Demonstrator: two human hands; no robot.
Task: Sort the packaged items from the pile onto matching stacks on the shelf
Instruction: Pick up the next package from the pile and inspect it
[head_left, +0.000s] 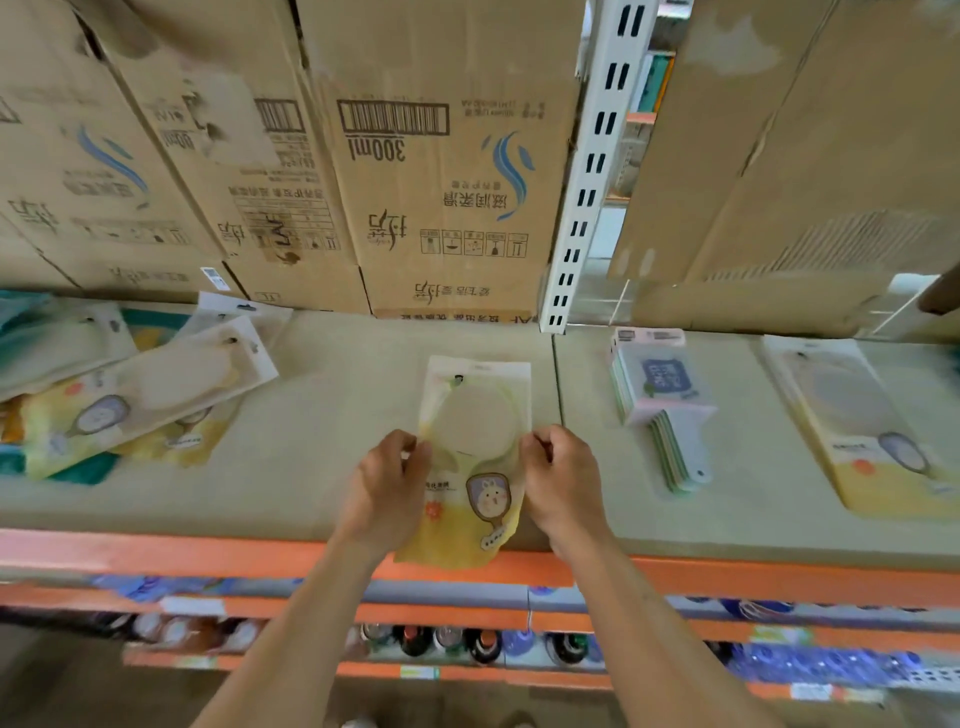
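Evidently to square it up, left grip (387, 483) and right grip (558, 478) each pinch a side edge of the yellow mirror packet (475, 415) on the shelf (322, 415), between pile (130, 395) and stacks (660, 395).

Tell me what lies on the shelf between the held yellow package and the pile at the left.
Nothing: in the head view, only bare shelf board separates the yellow package from the pile.

Between the fingers (411, 453) of the left hand (387, 488) and those of the right hand (563, 483), a packaged item (475, 415), flat on the shelf (322, 415). Well left of the fingers, the pile (130, 395); right of them, a near stack (665, 410), then a far stack (857, 431). Beyond the fingertips, cardboard boxes (441, 182).
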